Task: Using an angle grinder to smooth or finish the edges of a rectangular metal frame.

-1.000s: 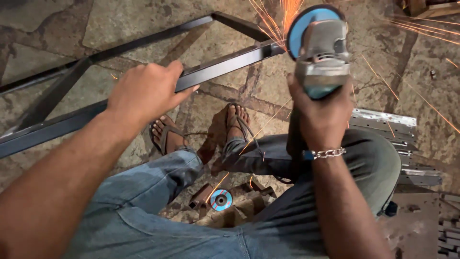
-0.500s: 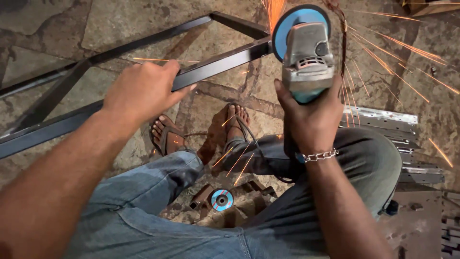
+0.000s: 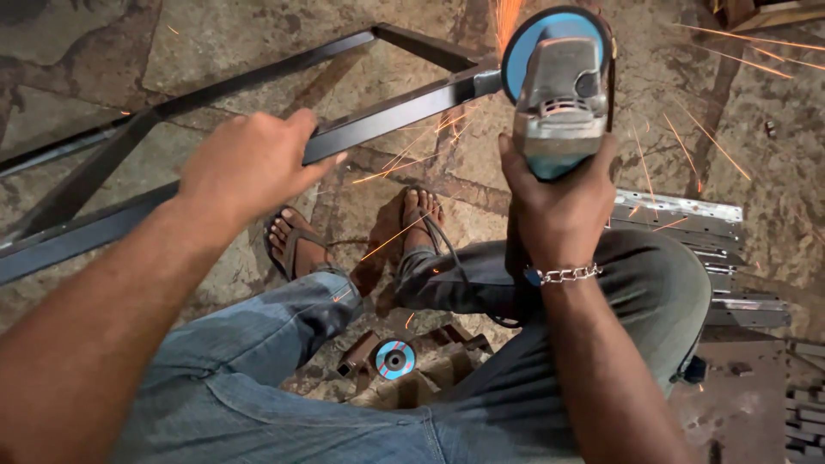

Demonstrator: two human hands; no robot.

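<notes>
While sparks fly at the far end, I see my right hand (image 3: 559, 206) with fingers wrapped tight around the angle grinder (image 3: 559, 86), its blue disc meeting the dark steel frame (image 3: 387, 107). My left hand (image 3: 249, 163) grips the frame's near bar, fingers curled over it. A spare disc (image 3: 394, 359) lies on the stone floor (image 3: 103, 51) below.

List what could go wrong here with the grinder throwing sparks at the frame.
Sparks fly toward the sandalled feet and the jeans; burns look possible. The left hand grips the metal frame bare, not far from the spinning disc; a kick could bring them together. The right hand alone holds the angle grinder, so control may be weak.
</notes>
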